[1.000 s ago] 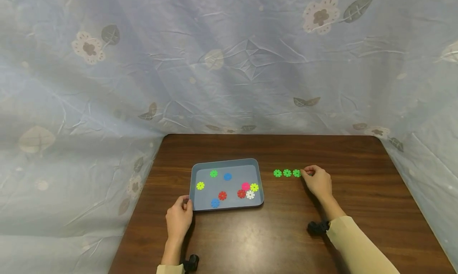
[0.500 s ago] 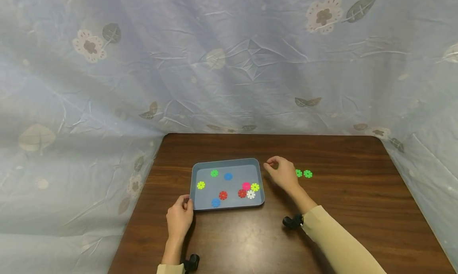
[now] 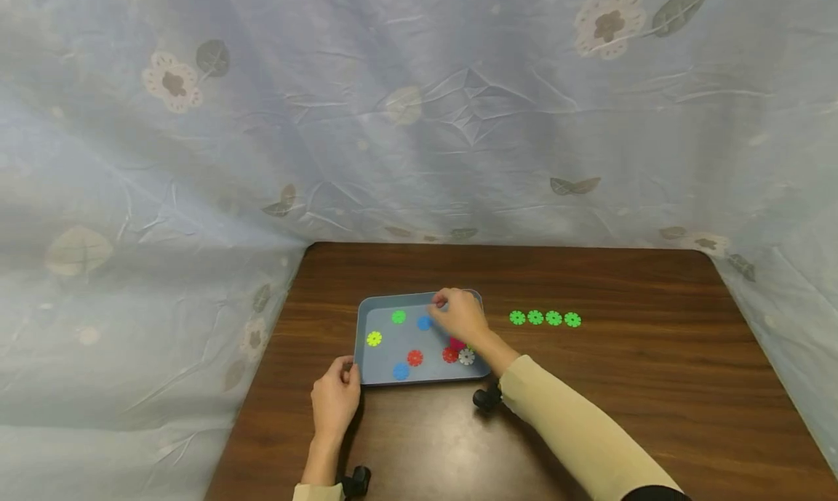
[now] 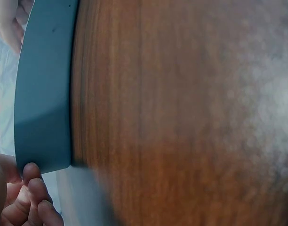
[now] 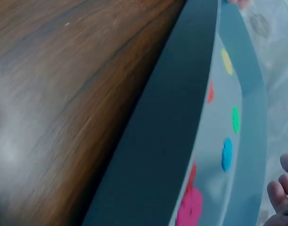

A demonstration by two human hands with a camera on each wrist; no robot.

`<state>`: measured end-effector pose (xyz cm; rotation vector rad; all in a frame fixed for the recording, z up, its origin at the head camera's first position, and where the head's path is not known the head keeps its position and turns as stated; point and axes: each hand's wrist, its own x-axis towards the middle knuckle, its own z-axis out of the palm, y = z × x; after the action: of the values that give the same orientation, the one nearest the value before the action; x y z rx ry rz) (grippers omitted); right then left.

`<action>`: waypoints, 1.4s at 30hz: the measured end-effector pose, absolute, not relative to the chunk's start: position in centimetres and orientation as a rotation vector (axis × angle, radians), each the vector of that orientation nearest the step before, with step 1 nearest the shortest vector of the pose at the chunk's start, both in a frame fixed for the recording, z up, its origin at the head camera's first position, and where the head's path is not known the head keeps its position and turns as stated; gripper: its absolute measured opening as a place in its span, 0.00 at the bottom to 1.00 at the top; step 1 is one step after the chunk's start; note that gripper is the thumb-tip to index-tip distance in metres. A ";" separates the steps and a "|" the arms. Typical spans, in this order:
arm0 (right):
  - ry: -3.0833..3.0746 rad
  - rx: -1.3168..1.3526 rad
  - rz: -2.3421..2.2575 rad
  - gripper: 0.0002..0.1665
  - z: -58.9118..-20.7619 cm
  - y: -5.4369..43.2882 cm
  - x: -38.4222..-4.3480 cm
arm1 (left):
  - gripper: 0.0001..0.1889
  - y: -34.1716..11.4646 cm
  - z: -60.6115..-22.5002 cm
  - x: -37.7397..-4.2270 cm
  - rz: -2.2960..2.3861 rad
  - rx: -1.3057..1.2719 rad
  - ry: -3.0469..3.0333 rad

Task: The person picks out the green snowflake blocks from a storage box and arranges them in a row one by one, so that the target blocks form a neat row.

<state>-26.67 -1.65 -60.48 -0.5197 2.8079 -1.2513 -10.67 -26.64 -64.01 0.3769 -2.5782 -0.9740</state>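
A grey-blue tray (image 3: 382, 363) holds several notched plastic discs. My left hand (image 3: 335, 399) grips its near left corner, fingers curled against the wall (image 4: 43, 94). Over the tray's far right part hovers my right hand (image 3: 463, 318), its fingers bent and holding nothing visible. In the right wrist view, thumb and fingers (image 5: 278, 195) stand apart. Just below its fingertips lies a blue disc (image 3: 424, 323), with a green disc (image 3: 398, 317) to its left. The right hand partly hides a pink disc (image 3: 457, 345) and a yellow one beside it.
Right of the tray, several green discs (image 3: 535, 317) lie in a row on the brown wooden table (image 3: 655, 385). Red (image 3: 415, 358), white (image 3: 466, 357), yellow (image 3: 374, 339) and blue (image 3: 401, 371) discs lie elsewhere in the tray. A patterned cloth (image 3: 366, 123) hangs behind the table.
My right hand has moved left from the right end of the green row to above the tray, uncovering the whole row. The left hand stays on the tray's corner.
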 end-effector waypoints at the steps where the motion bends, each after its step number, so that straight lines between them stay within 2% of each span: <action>1: 2.803 -0.532 -1.227 0.13 -60.6 -2.3 -26.8 | 0.08 -26.6 -64.0 -10.6 -0.967 0.370 -2.574; 14: 2.812 -0.524 -0.922 0.22 -62.5 -8.0 -26.7 | 0.09 -26.5 -64.1 -10.6 -1.025 0.364 -2.587; 24: 2.895 -0.452 -0.738 0.20 -63.2 -9.8 -26.8 | 0.08 -26.4 -64.3 -10.6 -1.016 0.365 -2.557; 31: 2.879 -0.388 -0.783 0.17 -63.8 -10.4 -27.2 | 0.08 -26.6 -64.2 -10.8 -1.027 0.403 -2.573; 39: 2.798 -0.349 -0.932 0.25 -63.1 -10.5 -27.2 | 0.08 -26.8 -64.1 -10.7 -1.032 0.431 -2.569; 42: 2.772 -0.309 -1.043 0.17 -62.8 -10.0 -27.2 | 0.08 -26.7 -64.1 -10.7 -1.032 0.417 -2.558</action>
<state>-27.16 -10.02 -62.75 -0.3088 2.7719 -1.0428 -10.71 -26.72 -64.11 0.4167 -2.5579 -1.0316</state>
